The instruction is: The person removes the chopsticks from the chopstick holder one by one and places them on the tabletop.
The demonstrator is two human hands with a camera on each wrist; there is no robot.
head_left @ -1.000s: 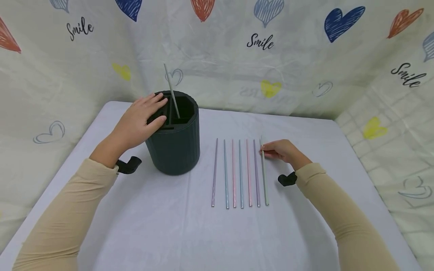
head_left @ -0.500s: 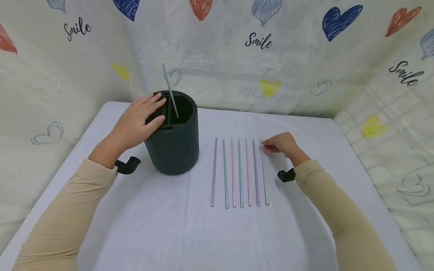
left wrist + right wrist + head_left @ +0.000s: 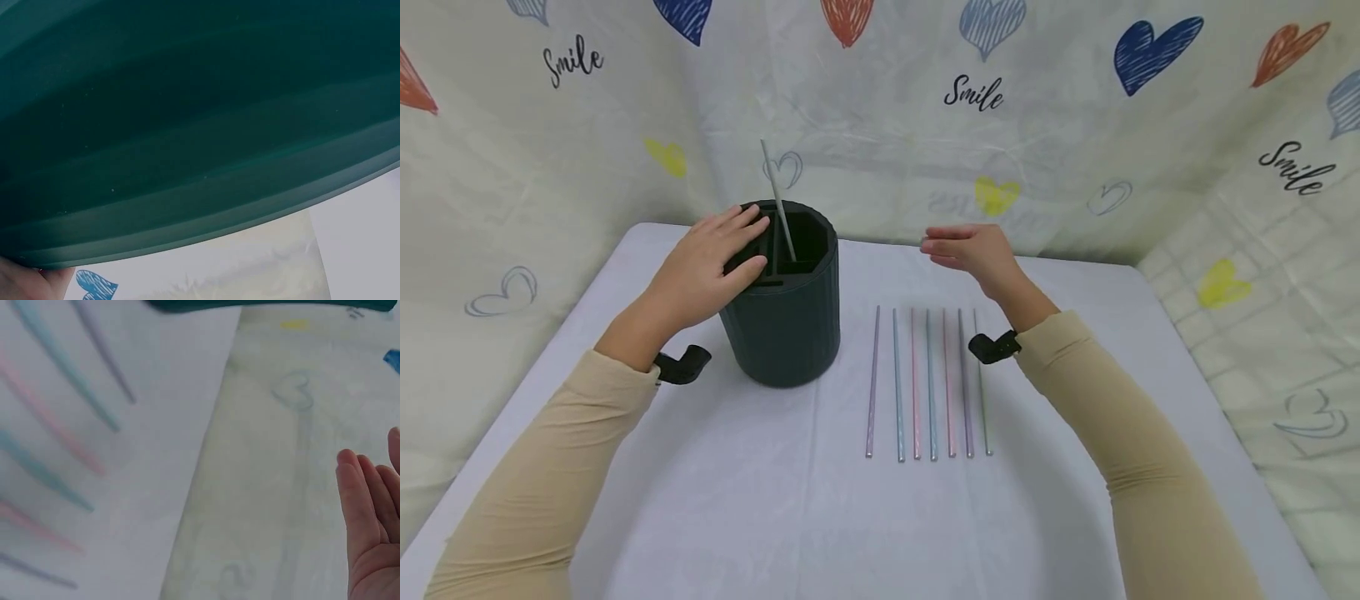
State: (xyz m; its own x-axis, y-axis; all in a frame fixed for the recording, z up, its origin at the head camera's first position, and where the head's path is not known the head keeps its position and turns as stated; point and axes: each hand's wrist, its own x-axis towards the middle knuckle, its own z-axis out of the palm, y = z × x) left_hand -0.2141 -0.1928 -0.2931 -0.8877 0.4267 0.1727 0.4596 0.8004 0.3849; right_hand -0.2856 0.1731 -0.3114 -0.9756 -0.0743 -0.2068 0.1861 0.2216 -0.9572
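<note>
A dark green ribbed container [image 3: 786, 333] with dividers inside stands at the left of the table. My left hand [image 3: 707, 258] rests on its left rim, fingers extended over the top. One pale straw-like stick [image 3: 777, 196] leans upright in the container. Several thin shiny sticks, looking like straws, lie in a row to its right, from a purple stick [image 3: 873, 379] to a green stick [image 3: 982, 404]. My right hand [image 3: 973, 254] is in the air beyond the row, fingers straight and together, holding nothing. The right wrist view shows this hand [image 3: 372, 531] with its palm visible.
The table has a white cloth [image 3: 737, 500]. Behind it and at both sides hangs a pale fabric backdrop [image 3: 880, 150] with printed hearts and words. A black wrist mount [image 3: 992, 347] hides part of the rightmost sticks.
My right hand has let go of the green stick, leaving it at the row's right end, and has risen away and to the left. My left hand has stayed on the container.
</note>
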